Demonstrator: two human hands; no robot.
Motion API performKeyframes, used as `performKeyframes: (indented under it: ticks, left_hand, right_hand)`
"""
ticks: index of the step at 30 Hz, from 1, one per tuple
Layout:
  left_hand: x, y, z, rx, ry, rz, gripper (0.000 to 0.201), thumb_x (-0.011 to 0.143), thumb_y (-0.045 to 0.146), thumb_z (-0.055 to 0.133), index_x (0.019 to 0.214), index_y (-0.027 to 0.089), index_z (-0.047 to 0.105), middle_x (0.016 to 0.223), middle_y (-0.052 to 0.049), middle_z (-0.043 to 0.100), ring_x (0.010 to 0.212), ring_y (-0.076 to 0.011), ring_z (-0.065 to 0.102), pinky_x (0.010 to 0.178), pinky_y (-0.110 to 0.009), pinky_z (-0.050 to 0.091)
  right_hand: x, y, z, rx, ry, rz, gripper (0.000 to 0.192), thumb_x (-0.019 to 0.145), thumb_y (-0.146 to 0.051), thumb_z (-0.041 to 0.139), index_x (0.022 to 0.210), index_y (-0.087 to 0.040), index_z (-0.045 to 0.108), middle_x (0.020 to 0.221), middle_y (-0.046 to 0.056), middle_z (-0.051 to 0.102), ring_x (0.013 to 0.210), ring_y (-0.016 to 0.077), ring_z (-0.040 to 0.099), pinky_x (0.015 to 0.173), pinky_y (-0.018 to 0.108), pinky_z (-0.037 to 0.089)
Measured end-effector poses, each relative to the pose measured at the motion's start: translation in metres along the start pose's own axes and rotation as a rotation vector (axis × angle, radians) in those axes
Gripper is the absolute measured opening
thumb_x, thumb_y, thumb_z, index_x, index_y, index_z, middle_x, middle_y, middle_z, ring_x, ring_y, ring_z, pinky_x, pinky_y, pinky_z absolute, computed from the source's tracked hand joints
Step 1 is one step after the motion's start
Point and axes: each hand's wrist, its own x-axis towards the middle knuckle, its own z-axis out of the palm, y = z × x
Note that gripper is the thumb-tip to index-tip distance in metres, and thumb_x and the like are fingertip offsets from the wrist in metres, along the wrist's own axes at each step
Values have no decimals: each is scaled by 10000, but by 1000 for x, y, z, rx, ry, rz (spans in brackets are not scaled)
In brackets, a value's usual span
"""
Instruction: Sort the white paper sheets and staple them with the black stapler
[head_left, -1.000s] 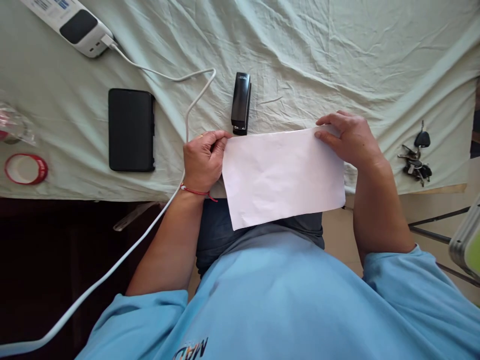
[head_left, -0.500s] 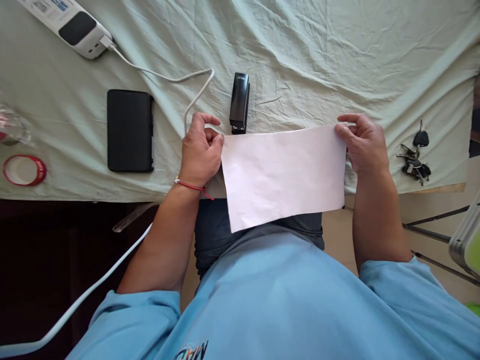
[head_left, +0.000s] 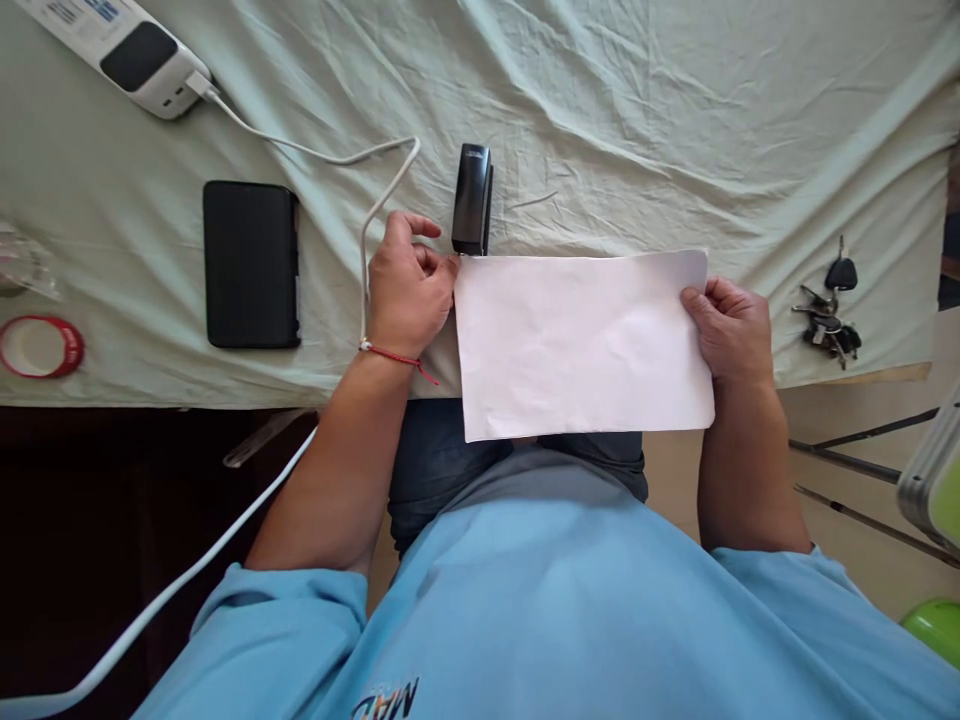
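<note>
Wrinkled green cloth (head_left: 637, 120) on table

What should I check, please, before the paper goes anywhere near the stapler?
1. Right hand grips the folded paper at its right edge: ok.
2. Left hand holds the paper's left corner: cannot tell; it touches the edge, grip hidden.
3. Stapler within reach, just beyond the paper's top left corner: ok.
4. Stapler loaded: cannot tell.
5. White cable away from the stapler: ok, it runs to the left hand's other side.
6. Keys apart from the paper: ok.
</note>
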Motion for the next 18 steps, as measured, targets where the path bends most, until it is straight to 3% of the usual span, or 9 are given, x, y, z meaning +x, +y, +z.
performKeyframes:
  ticks: [7,12,18]
  left_hand:
    - [-7,18,-8,18,55,95,455,1145,408,754,1563,281,628,1115,-13,760,1215,-254,774,1046,-427,605]
    - [-11,25,-11,47,42,198,317,1097,359,743,1397,289,819,1279,-67,820,1338,-319,763,1156,-498,616]
    - [-24,25,-10,92,58,251,267,1121,360,693,1321,319,865,1323,-77,849,1409,-351,737,1155,-549,628]
  right_hand:
    - [-2,0,1,16,26,4,425,778,-705,992,865,-345,784,859,30,825,728,263,700,613,424,573]
    - [-2,0,0,35,20,7,412,798,-703,980,890,-347,795,842,32,820,749,274,721,638,432,585]
    - [-1,2,-7,11,5,-3,370,866,-661,963,905,-332,800,888,36,836,757,271,743,637,431,603]
